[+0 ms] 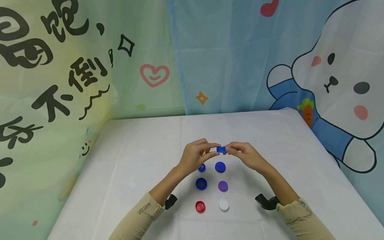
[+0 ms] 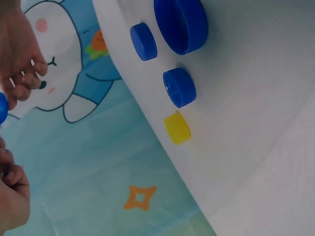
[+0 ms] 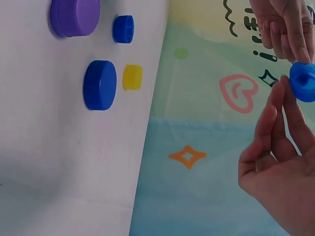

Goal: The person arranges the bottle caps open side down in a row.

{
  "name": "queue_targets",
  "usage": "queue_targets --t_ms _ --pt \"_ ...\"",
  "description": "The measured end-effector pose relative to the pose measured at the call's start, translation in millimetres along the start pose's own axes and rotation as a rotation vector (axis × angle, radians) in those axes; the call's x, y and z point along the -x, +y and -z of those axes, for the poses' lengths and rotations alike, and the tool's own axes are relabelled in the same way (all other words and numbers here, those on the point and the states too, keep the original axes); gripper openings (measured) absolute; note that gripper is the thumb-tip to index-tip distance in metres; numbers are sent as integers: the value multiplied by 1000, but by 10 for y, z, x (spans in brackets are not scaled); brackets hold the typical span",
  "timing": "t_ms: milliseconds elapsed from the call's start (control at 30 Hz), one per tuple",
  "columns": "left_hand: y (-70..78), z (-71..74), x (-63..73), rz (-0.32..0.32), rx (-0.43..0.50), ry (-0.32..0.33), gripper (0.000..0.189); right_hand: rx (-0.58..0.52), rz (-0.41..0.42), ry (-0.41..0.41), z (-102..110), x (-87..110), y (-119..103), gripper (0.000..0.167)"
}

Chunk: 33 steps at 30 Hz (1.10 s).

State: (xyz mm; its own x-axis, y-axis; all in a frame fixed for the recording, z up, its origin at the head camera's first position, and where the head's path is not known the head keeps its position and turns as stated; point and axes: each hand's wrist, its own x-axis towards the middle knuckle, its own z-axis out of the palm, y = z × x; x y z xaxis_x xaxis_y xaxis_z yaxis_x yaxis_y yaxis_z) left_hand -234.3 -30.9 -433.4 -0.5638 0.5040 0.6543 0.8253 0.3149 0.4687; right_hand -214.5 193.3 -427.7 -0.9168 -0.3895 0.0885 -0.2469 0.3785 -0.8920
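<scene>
Above the far part of the white table, my two hands hold a small blue bottle cap [image 1: 221,149] between them. My left hand [image 1: 195,156] pinches its left side with thumb and fingertips. On the other side, the fingertips and thumb of my right hand [image 1: 247,156] grip the right edge. The right wrist view shows the round hollow face of this blue cap [image 3: 304,82] at the frame's right edge. A yellow cap [image 2: 177,128] stands on the table, mostly hidden behind the left hand in the head view.
Below the hands, caps lie in two columns: a small blue cap [image 1: 202,168], a blue cap [image 1: 220,167], a dark blue cap [image 1: 201,183], a purple cap [image 1: 223,186], a red cap [image 1: 200,206] and a white cap [image 1: 223,205]. A printed curtain [image 1: 210,60] hangs behind the table [image 1: 144,143].
</scene>
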Motion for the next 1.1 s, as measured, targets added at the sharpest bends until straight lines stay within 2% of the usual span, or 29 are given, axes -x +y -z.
queue_targets --t_ms 167,333,567,633,733,833,933,1000,1100 --pt "-24 -21 -7 59 -12 -29 38 91 17 97 0 -5 25 27" --pt "-34 -35 -23 138 -5 -41 32 95 77 140 -4 -5 36 30" --pt "-98 -69 -114 137 -46 -82 29 188 102 185 29 -59 79 34" --pt "-158 -91 -170 156 -92 -129 30 227 85 192 54 -116 120 37" --pt "-300 -163 -244 219 -193 -239 33 281 37 179 77 -243 246 40" --pt "-448 -281 -274 299 -297 -374 34 340 -18 128 64 -365 415 40" --pt "-557 -429 -271 343 -388 -486 34 402 -46 59 32 -452 577 38" --pt "-612 -526 -263 353 -446 -544 34 444 -52 20 4 -489 671 36" --pt "-661 -649 -257 373 -513 -592 34 497 -43 1 -42 -527 783 33"
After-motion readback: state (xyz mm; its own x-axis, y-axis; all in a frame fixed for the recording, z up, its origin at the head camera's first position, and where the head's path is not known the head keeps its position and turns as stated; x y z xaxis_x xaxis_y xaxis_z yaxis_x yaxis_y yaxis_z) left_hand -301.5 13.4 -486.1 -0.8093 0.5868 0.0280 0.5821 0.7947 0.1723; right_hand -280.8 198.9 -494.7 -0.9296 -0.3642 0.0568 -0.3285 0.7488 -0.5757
